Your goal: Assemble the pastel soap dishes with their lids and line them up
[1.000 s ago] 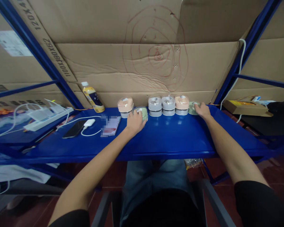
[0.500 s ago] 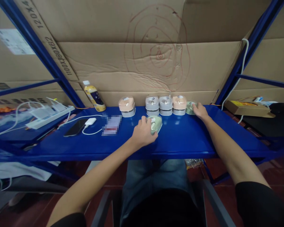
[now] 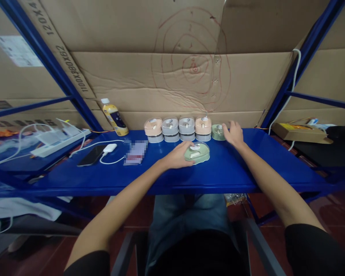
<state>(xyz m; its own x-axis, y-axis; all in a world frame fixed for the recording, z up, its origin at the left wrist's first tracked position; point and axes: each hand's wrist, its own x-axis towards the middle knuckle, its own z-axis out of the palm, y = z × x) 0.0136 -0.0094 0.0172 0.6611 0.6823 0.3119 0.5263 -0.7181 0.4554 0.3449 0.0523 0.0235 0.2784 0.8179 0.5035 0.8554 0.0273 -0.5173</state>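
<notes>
My left hand (image 3: 180, 155) is closed round the left side of a green lidded container (image 3: 197, 154) with a clear top and a small pale tab, near the middle of the shelf. Behind it runs a row of two-high container stacks: a pink-topped one (image 3: 153, 127), a grey-topped one (image 3: 170, 126), another grey one (image 3: 186, 125) and a second pink one (image 3: 203, 125). A second green container (image 3: 217, 132), lower than the stacks, ends the row on the right. At its right side my right hand (image 3: 234, 134) is open, fingers apart, its thumb side against or very near it.
On the left of the blue shelf (image 3: 166, 180) lie a dark phone (image 3: 91, 155), a white charger (image 3: 109, 148) with its cable and a blurred flat item (image 3: 135, 152). A yellow drink bottle (image 3: 115, 118) stands behind them. Cardboard (image 3: 126, 80) backs the shelf between blue posts.
The right-hand stacks and the far green container have slid left, closing the gap to the left pink stack. My right hand has loosened. The near green container has turned and shifted right.
</notes>
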